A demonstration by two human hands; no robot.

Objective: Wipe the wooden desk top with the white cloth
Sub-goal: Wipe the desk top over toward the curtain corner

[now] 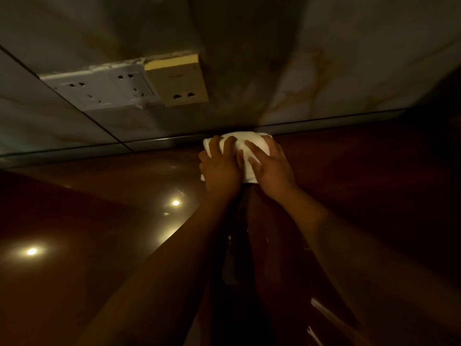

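Observation:
A folded white cloth (245, 143) lies on the glossy dark red-brown wooden desk top (99, 208), right at its far edge where it meets the wall. My left hand (220, 166) presses flat on the cloth's left part, fingers spread. My right hand (270, 166) presses on its right part, fingers reaching over the top. Both arms stretch forward from the bottom of the view. Most of the cloth is hidden under the hands.
A marbled wall (349, 71) rises directly behind the desk. On it, up and left of the cloth, are white power sockets (99, 89) and a beige data socket plate (180, 82). Ceiling lights reflect in the desk surface at the left.

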